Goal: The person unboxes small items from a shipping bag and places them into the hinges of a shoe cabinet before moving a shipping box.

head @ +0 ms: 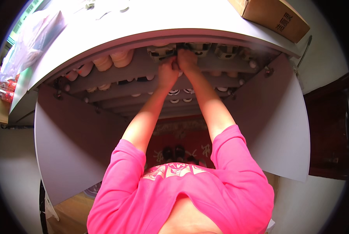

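Both my arms reach into an open shoe cabinet, to its top shelf [142,64]. My left hand [167,71] is curled, its fingers close against my right hand [187,60]. Just behind my left hand stands a pale grey shoe [161,52], heel outward. Another greyish shoe [200,49] is right behind my right hand, and something dark lies between the two shoes. The fingertips of my right hand are hidden among them, so I cannot tell what either hand holds. Farther right on this shelf is one more greyish shoe [226,51].
Cream shoes [122,57] line the top shelf's left; more shoes [174,92] fill lower shelves. The left door [66,140] and right door [275,122] stand open beside me. A cardboard box [273,19] and a plastic bag [31,46] sit on the cabinet top [162,17]. A red mat [162,140] lies below.
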The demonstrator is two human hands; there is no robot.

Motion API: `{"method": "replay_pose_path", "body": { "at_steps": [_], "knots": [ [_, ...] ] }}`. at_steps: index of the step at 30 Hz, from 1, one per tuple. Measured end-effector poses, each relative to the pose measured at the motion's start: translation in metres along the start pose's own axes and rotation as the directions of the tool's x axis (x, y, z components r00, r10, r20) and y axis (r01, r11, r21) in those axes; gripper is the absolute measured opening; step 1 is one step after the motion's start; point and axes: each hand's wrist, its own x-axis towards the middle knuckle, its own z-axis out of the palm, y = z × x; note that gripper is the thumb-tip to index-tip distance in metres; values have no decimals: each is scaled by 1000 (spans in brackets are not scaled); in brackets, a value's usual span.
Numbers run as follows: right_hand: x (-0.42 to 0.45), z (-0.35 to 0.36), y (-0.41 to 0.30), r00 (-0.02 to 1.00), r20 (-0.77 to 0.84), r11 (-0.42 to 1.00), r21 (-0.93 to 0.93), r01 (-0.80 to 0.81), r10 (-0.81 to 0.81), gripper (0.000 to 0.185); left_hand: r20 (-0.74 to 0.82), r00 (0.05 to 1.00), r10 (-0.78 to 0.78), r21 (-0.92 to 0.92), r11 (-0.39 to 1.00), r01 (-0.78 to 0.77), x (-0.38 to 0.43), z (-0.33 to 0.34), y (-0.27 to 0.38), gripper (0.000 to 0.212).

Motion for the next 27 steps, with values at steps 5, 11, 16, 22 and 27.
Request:
{"method": "replay_pose_path", "body": {
  "at_steps": [5, 11, 16, 22, 27],
  "knots": [
    [-27, -10, -3, 959, -229, 963, 176, 206, -164, 16, 17, 997, -72, 20, 997, 72, -1, -11, 2, 17],
    [-73, -103, -16, 935, -204, 891, 297, 342, -291, 19, 120, 990, 77, -8, 997, -76, 9, -97, 109, 17],
    [-94, -182, -64, 831, -452, 814, 313, 488, -324, 25, -258, 850, 458, 216, 885, -412, 64, -149, 147, 13],
    [-41, -192, -91, 817, -491, 842, 263, 470, -303, 27, 37, 986, 165, 641, 752, -150, 129, -163, 134, 18],
    [4, -153, -77, 718, -657, 881, 173, 440, -229, 29, 83, 988, 134, 666, 730, -154, 126, -158, 132, 19]
  ]
}}
